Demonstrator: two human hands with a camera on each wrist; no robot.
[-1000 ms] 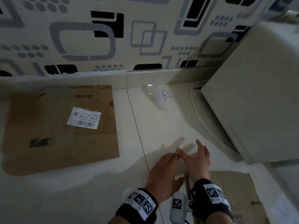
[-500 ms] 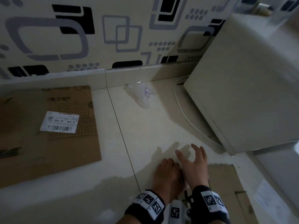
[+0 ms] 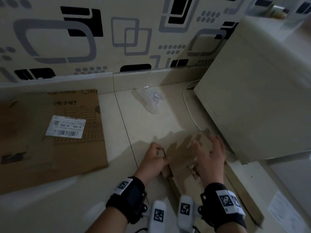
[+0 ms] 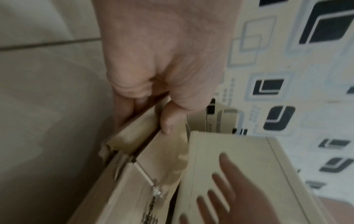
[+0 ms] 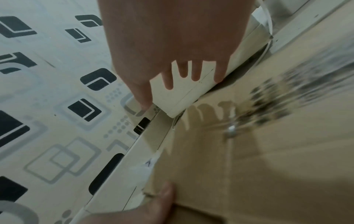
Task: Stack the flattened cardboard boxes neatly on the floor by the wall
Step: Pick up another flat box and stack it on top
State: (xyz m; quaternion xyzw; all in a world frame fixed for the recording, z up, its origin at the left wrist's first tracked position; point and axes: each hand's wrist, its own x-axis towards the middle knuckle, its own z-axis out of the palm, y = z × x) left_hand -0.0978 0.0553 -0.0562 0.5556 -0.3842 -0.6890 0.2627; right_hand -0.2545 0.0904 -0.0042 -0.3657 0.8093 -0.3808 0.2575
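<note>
A flattened cardboard box point(image 3: 180, 158) with clear tape along its seam is tilted up off the floor in front of me. My left hand point(image 3: 158, 153) pinches its left edge, thumb on top and fingers underneath, as the left wrist view shows point(image 4: 151, 119). My right hand point(image 3: 208, 145) hovers over the box's far right part with fingers spread straight; its shadow falls on the cardboard point(image 5: 249, 159), so it seems apart from it. A second flattened box point(image 3: 42, 135) with a white shipping label lies flat on the floor against the wall at left.
A white cabinet point(image 3: 255, 98) stands close on the right, its corner next to the lifted box. A white cable point(image 3: 187, 105) runs along its base. A crumpled clear plastic bag point(image 3: 149, 101) lies on the tiles near the skirting. Patterned wall point(image 3: 117, 39) behind.
Both hands went from hovering open over the floor to the box at lower right. My left hand took hold of its edge and raised it; the view has shifted right.
</note>
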